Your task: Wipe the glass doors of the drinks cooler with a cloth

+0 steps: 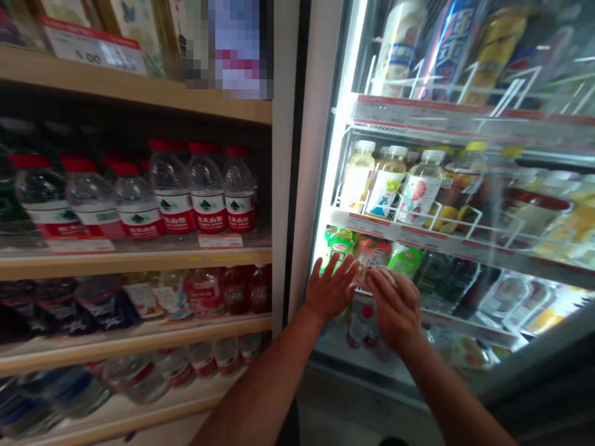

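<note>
Pink-labelled drink bottle (pixel 364 317) sits low centre of the frame, on a lower rack of the lit fridge (pixel 320 124), w/ green-capped bottles (pixel 341 243) just above it. Left hand (pixel 331 288) is open, fingers spread flat beside the bottle's left side; right hand (pixel 396 308) lies over its right side, fingers loosely curved, can't tell if it's actually gripping. Left half of frame: wooden shelf (pixel 139 260) w/ red-capped water bottles (pixel 207 189), well apart from both hands.
</note>
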A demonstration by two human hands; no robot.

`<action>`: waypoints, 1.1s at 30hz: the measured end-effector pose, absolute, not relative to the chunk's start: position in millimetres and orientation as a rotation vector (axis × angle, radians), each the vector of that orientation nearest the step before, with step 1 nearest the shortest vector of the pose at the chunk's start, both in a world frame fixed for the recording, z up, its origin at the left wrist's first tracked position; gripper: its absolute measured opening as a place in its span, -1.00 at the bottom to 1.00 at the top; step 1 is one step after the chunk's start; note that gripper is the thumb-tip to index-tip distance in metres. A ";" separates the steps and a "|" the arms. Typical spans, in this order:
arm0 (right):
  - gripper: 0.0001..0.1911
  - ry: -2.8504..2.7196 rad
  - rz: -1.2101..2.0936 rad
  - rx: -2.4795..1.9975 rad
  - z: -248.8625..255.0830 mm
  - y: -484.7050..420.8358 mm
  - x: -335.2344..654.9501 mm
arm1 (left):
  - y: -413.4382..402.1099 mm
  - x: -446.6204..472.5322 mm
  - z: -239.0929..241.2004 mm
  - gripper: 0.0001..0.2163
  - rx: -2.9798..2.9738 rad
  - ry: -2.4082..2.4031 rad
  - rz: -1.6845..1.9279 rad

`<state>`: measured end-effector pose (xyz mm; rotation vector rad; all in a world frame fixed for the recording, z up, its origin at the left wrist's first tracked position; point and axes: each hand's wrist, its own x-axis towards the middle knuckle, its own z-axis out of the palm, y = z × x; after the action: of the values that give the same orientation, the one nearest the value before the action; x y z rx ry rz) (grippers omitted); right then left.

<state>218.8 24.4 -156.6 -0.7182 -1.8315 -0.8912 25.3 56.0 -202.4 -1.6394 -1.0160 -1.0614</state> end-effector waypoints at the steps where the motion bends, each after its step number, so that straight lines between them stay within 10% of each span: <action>1: -0.44 -1.838 -0.884 -0.711 -155.8 24.1 221.2 | 56.5 25.1 -202.8 -0.51 -1.640 -1.015 -1.062; 33: -0.50 -1.310 -1.069 -0.896 -155.8 30.0 356.6 | 56.0 25.9 -195.4 -0.41 -1.635 -0.997 -1.124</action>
<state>356.6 30.0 -155.8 -0.8964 -1.3100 -1.0687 25.9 56.0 -195.4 -1.6351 -0.9969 -1.1238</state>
